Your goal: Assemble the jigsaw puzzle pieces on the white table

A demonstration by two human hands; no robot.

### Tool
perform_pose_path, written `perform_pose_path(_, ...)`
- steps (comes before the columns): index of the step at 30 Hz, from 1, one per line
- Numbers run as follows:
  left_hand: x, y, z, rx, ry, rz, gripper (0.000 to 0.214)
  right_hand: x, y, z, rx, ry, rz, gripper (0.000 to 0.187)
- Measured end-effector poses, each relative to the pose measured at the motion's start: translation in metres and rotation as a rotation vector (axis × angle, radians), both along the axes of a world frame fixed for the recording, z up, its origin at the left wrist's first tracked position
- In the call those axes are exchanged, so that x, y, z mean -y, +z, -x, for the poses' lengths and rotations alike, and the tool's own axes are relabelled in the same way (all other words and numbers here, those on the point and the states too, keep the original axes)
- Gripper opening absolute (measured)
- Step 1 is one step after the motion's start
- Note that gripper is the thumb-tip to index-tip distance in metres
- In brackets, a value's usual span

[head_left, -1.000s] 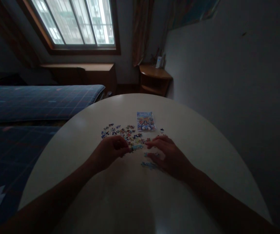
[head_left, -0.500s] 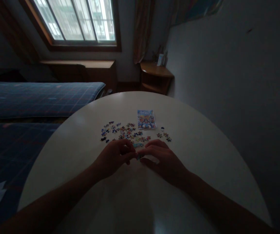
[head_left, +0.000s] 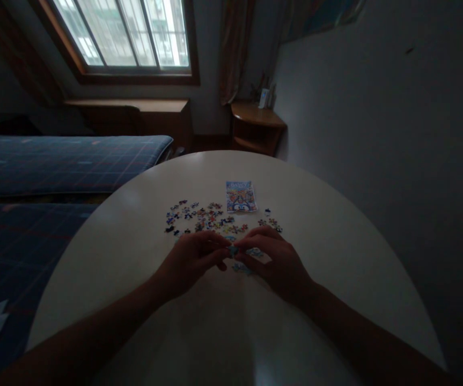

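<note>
Between the fingertips of both hands is a small teal jigsaw piece (head_left: 234, 250). My left hand (head_left: 199, 254) pinches it from the left, thumb and fingers closed. From the right, my right hand (head_left: 273, 257) pinches the same piece with thumb and forefinger. Under and beside my right fingers lie some joined light-blue jigsaw pieces (head_left: 242, 268), partly hidden by the hand. Loose jigsaw pieces (head_left: 203, 217) are scattered just beyond my left hand. A few more pieces (head_left: 270, 222) lie past my right hand.
A colourful printed picture sheet or packet (head_left: 241, 197) lies behind the pieces on the round white table (head_left: 336, 257). A bed with a plaid cover (head_left: 66, 163) stands to the left. Beyond the table are a corner shelf (head_left: 257, 113) and a window.
My hands have lifted slightly and the teal piece has come up between the fingertips. The light-blue pieces under my right hand now show more.
</note>
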State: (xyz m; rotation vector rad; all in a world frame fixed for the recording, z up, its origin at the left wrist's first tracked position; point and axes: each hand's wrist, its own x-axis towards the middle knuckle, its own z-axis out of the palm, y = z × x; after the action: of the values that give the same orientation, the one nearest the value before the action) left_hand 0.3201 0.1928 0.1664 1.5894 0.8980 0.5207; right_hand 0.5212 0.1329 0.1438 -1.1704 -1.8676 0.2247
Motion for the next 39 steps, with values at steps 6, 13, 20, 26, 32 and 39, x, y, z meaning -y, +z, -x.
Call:
perform_pose_path(6,0.001,-0.002,0.001,0.036,0.006,-0.04,0.022,0.001,0.001,-0.001,0.028,0.046,-0.012,0.018)
perform_pose_path(13,0.003,0.0,0.0,0.02,0.011,-0.113,0.019,0.001,0.003,-0.002,0.035,0.059,-0.016,0.017)
perform_pose_path(20,0.005,-0.001,0.001,-0.032,0.016,-0.184,0.02,0.001,0.005,-0.003,0.034,0.072,-0.009,0.02)
perform_pose_path(26,0.005,-0.005,0.001,-0.059,0.015,-0.241,0.022,0.001,0.004,-0.004,0.041,0.074,-0.03,0.017)
perform_pose_path(32,0.005,-0.021,0.001,-0.21,-0.098,-0.68,0.032,-0.006,0.006,-0.028,0.137,0.069,0.038,0.016)
perform_pose_path(39,0.003,-0.035,0.0,-0.368,-0.581,-0.95,0.063,-0.013,0.009,-0.073,0.26,-0.052,0.287,0.014)
